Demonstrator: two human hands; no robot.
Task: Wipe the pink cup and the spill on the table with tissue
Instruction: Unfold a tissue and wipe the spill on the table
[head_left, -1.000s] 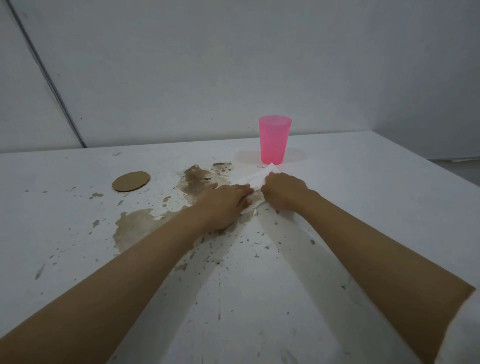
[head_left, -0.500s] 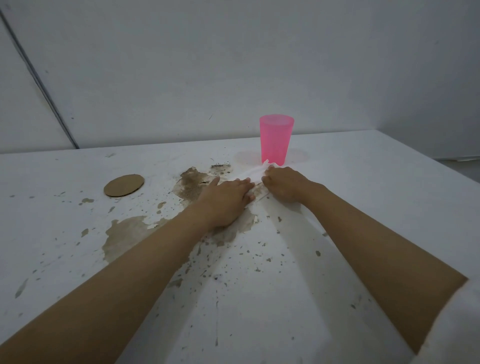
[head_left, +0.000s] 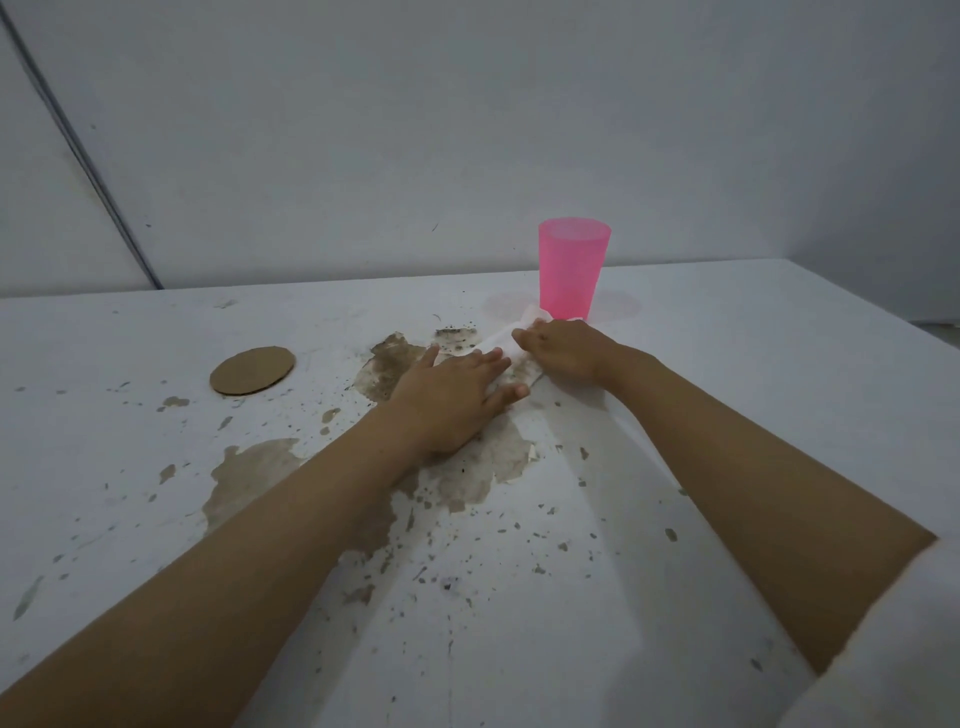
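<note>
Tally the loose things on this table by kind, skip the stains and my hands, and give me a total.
pink cup: 1
tissue: 1
cardboard disc: 1
Total: 3

One cup, one tissue, one cardboard disc, one left grip, one right grip.
</note>
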